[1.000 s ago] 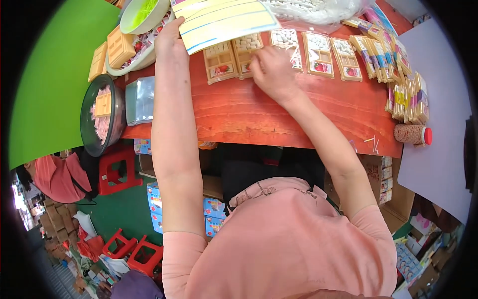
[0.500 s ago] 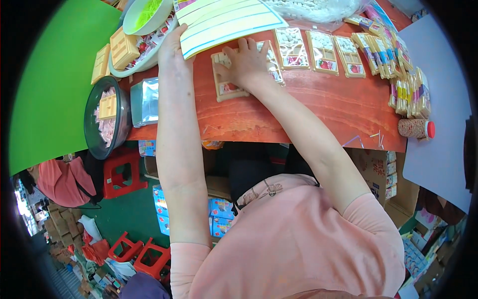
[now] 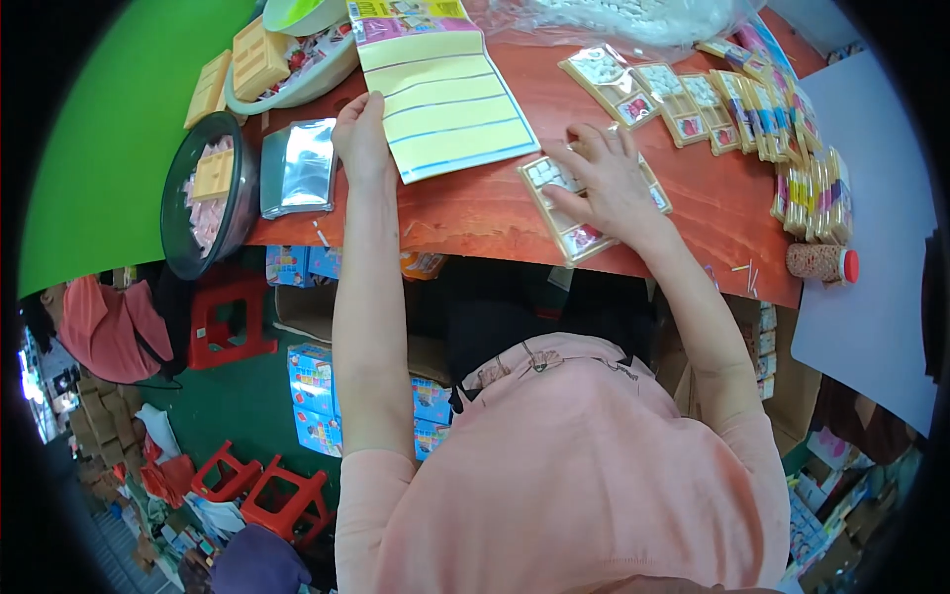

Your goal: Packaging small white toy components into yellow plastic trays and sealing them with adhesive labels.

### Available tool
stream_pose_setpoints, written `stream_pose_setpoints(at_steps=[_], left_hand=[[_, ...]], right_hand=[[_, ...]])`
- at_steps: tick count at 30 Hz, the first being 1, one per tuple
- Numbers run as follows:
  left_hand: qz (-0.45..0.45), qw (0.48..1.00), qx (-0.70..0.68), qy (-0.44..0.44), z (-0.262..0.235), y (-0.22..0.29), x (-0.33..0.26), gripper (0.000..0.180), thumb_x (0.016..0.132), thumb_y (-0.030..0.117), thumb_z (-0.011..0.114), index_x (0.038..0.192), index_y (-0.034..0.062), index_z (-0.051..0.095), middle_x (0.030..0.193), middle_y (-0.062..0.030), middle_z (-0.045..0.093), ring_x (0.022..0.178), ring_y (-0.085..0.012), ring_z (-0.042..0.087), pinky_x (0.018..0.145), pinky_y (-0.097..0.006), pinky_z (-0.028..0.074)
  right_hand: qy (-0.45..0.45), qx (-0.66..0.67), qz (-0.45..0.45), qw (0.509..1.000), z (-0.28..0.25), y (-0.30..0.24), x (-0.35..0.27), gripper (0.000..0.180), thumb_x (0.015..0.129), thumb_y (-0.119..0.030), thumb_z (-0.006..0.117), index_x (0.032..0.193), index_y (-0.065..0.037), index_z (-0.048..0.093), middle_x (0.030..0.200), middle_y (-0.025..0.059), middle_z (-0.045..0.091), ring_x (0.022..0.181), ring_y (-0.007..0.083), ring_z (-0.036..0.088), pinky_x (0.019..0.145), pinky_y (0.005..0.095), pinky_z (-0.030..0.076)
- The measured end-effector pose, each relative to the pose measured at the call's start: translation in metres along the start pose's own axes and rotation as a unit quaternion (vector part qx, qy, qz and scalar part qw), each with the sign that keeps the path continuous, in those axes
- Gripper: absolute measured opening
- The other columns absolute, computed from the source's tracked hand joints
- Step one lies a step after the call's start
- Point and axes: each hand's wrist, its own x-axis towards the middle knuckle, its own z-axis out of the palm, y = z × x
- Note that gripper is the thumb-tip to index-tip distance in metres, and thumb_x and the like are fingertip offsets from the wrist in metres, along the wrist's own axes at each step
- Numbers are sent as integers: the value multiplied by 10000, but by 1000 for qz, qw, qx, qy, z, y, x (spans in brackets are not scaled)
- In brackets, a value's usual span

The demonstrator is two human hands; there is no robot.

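My left hand [image 3: 362, 137] pinches the left edge of a yellow printed card sheet [image 3: 450, 104] crossed by blue-purple lines. The sheet's far end has a pink and yellow print. My right hand [image 3: 609, 185] lies spread over two cream plastic trays. The nearer tray [image 3: 550, 188] holds white pieces and a small printed packet. Of the other tray [image 3: 654, 184], only part shows beyond my fingers. Just past my right hand, a similar filled tray [image 3: 606, 79] lies tilted, with more filled trays [image 3: 673, 103] to its right.
At left stand a dark bowl [image 3: 237, 188] of pink packets, a stack of clear-silvery bags [image 3: 299, 163] and a white basin [image 3: 297, 91]. Stacked packed trays [image 3: 819, 193] and a red-lidded jar [image 3: 821, 263] sit at right. A plastic bag of white pieces [image 3: 633, 22] lies at the back.
The card sheet has come down toward me in my left hand. My right hand has moved right and nearer, and the trays under it have shifted along. One filled tray beyond is now tilted.
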Motion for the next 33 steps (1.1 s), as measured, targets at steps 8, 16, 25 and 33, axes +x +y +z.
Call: stream_pose_setpoints(at_steps=[8,16,25,33], left_hand=[[27,995,97,-18,-70,37,-52,357,861,-49,629,1208,-100,564,983,-118,699,850,-145,668,751,-231,522],[-131,982,135,-29,-97,30,-119,437,875,31,673,1277,-69,532,939,-113,713,814,-135,678,706,-231,528],[-133,984,118,1,-90,5,-157,233,894,63,688,1078,-66,623,960,-108,711,786,-116,674,683,-224,530],[-173,984,38,16,-103,8,-160,290,959,130,617,1167,-72,618,1028,-100,691,867,-113,663,738,-239,526]], right_hand=[[5,1,-31,1000,-5,16,-1,468,898,-395,626,1292,-144,606,1332,150,512,1310,321,430,1120,485,251],[36,-9,-11,999,0,30,0,380,926,-315,631,1252,-120,614,1339,137,527,1322,309,431,1111,473,263],[15,231,-53,971,29,-85,30,360,905,-205,650,1253,-123,604,1289,126,564,1189,313,538,1014,447,388],[57,134,-137,980,69,-120,18,325,871,-176,650,1193,-135,646,1262,75,573,1213,276,506,1029,463,350]])
